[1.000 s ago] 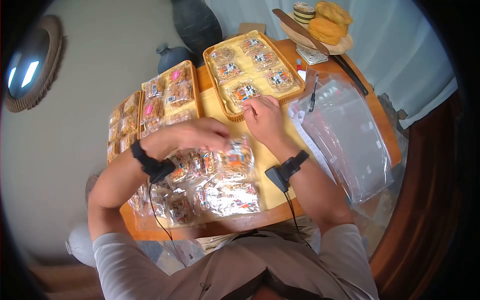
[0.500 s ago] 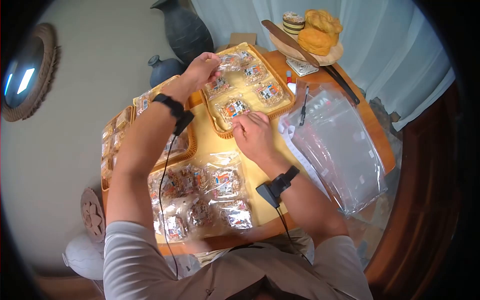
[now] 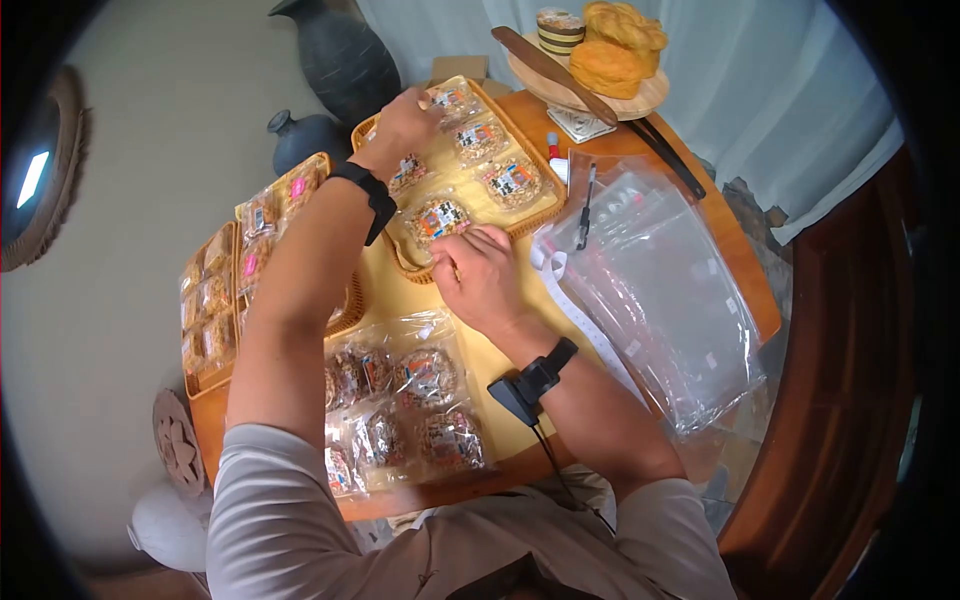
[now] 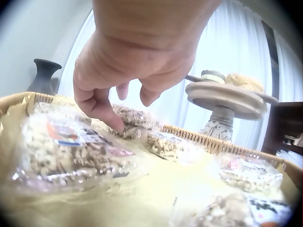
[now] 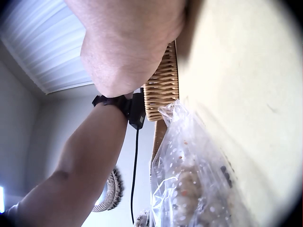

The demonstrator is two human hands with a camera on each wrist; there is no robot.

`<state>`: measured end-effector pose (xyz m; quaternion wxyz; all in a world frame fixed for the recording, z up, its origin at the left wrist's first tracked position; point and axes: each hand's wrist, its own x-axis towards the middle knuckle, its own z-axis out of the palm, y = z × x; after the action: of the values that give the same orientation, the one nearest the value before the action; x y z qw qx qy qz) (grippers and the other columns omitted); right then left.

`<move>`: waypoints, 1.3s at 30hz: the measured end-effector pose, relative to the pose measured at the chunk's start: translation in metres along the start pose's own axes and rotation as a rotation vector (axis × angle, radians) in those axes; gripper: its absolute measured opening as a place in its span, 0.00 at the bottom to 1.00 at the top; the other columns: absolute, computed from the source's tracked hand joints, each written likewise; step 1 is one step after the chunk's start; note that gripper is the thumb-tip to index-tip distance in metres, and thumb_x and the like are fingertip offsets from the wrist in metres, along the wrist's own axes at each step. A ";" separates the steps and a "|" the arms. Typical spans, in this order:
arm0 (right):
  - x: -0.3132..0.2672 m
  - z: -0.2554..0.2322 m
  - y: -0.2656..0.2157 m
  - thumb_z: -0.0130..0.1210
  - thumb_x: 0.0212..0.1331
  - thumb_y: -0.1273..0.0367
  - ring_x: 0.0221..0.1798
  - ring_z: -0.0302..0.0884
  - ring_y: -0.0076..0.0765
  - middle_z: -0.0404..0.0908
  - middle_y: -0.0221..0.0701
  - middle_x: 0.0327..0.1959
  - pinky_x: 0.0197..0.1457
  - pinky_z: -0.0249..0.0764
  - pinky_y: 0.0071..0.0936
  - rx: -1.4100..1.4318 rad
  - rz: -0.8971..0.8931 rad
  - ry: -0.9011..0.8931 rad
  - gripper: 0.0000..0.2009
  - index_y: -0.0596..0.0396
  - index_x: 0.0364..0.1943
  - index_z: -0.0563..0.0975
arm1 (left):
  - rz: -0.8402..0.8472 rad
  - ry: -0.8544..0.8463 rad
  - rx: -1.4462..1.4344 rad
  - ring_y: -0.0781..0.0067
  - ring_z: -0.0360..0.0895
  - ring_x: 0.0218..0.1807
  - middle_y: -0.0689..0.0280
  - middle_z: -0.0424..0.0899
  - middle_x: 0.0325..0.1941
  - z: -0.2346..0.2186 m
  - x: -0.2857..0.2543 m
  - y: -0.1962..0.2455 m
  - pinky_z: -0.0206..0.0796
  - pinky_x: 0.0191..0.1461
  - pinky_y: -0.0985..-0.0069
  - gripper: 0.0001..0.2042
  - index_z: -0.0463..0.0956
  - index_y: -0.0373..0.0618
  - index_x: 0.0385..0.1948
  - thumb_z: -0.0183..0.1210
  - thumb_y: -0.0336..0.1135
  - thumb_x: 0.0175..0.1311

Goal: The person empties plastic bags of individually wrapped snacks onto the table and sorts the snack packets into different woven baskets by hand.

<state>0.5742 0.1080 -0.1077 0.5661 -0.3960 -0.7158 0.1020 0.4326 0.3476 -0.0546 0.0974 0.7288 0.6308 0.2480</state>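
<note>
My left hand (image 3: 408, 118) is at the far end of a wicker tray (image 3: 556, 208) lined with yellow cloth. Its bent fingers stand apart in the left wrist view, fingertips right at the edge of a clear-wrapped snack packet (image 4: 135, 114) that lies on top of another. More packets, such as this labelled one (image 3: 437, 217), lie flat in the tray. My right hand (image 3: 482, 280) rests at the tray's near rim with loosely curled fingers and hides part of that rim. Its fingertips are hidden in the right wrist view, where a clear bag (image 5: 189, 184) lies beneath it.
Two more packet baskets (image 3: 207, 380) stand to the left. Large clear bags (image 3: 400, 440) of snacks lie at the near edge. To the right are flat plastic bags (image 3: 670, 300), a pen (image 3: 586, 205) and a white tape (image 3: 590, 325). A bread stand (image 3: 640, 98) and vases (image 3: 345, 65) stand behind.
My left hand has carried a packet from the near bags to the tray's far end, where it now lies stacked. The right hand has stayed at the tray's rim. The head view has shifted.
</note>
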 end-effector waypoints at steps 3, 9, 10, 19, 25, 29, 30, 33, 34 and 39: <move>0.000 0.000 0.000 0.56 0.54 0.73 0.38 0.82 0.44 0.84 0.35 0.29 0.59 0.71 0.41 -0.039 -0.025 0.018 0.03 0.50 0.31 0.80 | 0.192 -0.104 0.048 0.50 0.86 0.44 0.49 0.87 0.40 -0.038 -0.022 0.008 0.76 0.49 0.60 0.21 0.80 0.43 0.50 0.63 0.48 0.62; 0.000 0.002 0.002 0.56 0.55 0.72 0.40 0.83 0.41 0.84 0.33 0.30 0.60 0.70 0.40 -0.019 -0.008 -0.028 0.03 0.50 0.32 0.80 | 0.437 -0.833 0.232 0.64 0.83 0.41 0.58 0.86 0.36 -0.148 -0.149 0.025 0.71 0.44 0.65 0.16 0.80 0.44 0.48 0.64 0.43 0.66; 0.000 0.002 0.001 0.56 0.56 0.72 0.40 0.83 0.41 0.85 0.33 0.30 0.60 0.70 0.39 -0.028 -0.011 -0.016 0.03 0.50 0.32 0.80 | 0.329 -0.944 0.253 0.61 0.84 0.41 0.57 0.86 0.36 -0.168 -0.174 0.030 0.71 0.44 0.63 0.17 0.80 0.45 0.49 0.65 0.45 0.65; -0.002 0.004 0.001 0.56 0.58 0.72 0.41 0.83 0.42 0.85 0.33 0.31 0.59 0.70 0.38 -0.030 -0.004 -0.048 0.04 0.50 0.34 0.81 | -0.036 -0.913 0.472 0.44 0.80 0.52 0.48 0.85 0.45 -0.224 -0.322 -0.020 0.70 0.52 0.55 0.32 0.78 0.34 0.47 0.71 0.57 0.54; 0.001 -0.001 0.000 0.56 0.57 0.72 0.40 0.83 0.43 0.85 0.34 0.30 0.57 0.70 0.39 -0.076 -0.029 -0.009 0.03 0.51 0.32 0.81 | -0.071 -0.818 0.361 0.52 0.82 0.39 0.54 0.84 0.33 -0.236 -0.323 -0.010 0.70 0.43 0.62 0.22 0.79 0.40 0.41 0.74 0.47 0.55; 0.001 0.000 -0.001 0.56 0.57 0.74 0.38 0.82 0.42 0.84 0.33 0.29 0.56 0.70 0.39 -0.025 -0.023 0.001 0.03 0.51 0.30 0.80 | -0.012 -0.739 -0.219 0.80 0.74 0.39 0.68 0.81 0.37 -0.240 -0.303 -0.038 0.66 0.39 0.75 0.24 0.70 0.48 0.62 0.65 0.44 0.68; 0.002 -0.001 -0.002 0.56 0.57 0.74 0.38 0.82 0.42 0.84 0.33 0.29 0.56 0.71 0.39 -0.022 -0.023 -0.004 0.03 0.51 0.30 0.80 | -0.103 -0.642 -0.294 0.81 0.73 0.38 0.69 0.80 0.37 -0.238 -0.287 -0.028 0.65 0.38 0.77 0.26 0.67 0.51 0.66 0.64 0.43 0.70; 0.002 -0.001 -0.002 0.56 0.56 0.74 0.38 0.82 0.41 0.84 0.32 0.29 0.56 0.71 0.39 -0.021 -0.026 -0.005 0.03 0.51 0.30 0.80 | -0.149 -0.355 -0.435 0.83 0.71 0.35 0.70 0.77 0.33 -0.214 -0.235 -0.015 0.65 0.38 0.80 0.25 0.62 0.50 0.70 0.59 0.36 0.73; 0.002 -0.002 -0.002 0.55 0.56 0.74 0.38 0.82 0.41 0.84 0.32 0.29 0.56 0.71 0.38 -0.020 -0.028 -0.007 0.03 0.51 0.31 0.79 | -0.130 -0.339 -0.453 0.83 0.72 0.35 0.70 0.77 0.32 -0.201 -0.213 -0.019 0.66 0.36 0.80 0.23 0.64 0.49 0.68 0.58 0.35 0.73; 0.004 -0.004 -0.003 0.56 0.56 0.73 0.37 0.82 0.42 0.83 0.32 0.29 0.56 0.71 0.38 -0.034 -0.039 -0.016 0.02 0.51 0.31 0.79 | -0.221 -0.266 -0.500 0.82 0.69 0.27 0.71 0.75 0.30 -0.136 -0.105 -0.044 0.61 0.28 0.82 0.19 0.66 0.47 0.63 0.55 0.32 0.73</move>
<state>0.5758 0.1074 -0.1019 0.5554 -0.3904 -0.7297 0.0819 0.3200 0.2313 0.0171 0.3818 0.6352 0.6073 0.2861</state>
